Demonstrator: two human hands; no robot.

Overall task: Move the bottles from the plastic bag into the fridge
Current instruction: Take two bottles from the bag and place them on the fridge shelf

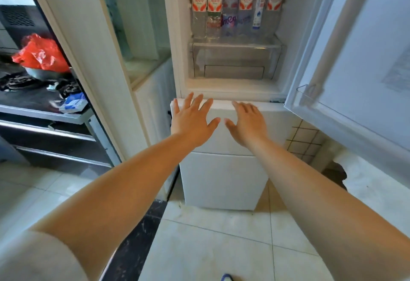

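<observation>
Both hands (218, 122) reach forward (fingers spread, holding nothing).

Bare forearms, pale grey short sleeve (33, 258), blue shoe toe (226, 277)

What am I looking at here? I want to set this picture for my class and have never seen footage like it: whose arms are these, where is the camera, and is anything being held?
There is no machine here. The one picture comes from a camera worn on a person's head, looking forward and down. The two bare arms are that person's own. The left hand and right hand are both open and hold nothing. Ahead, the fridge has its upper door swung open. Several water bottles stand upright on a shelf above a clear drawer. A red plastic bag lies on a counter at the left.
</observation>
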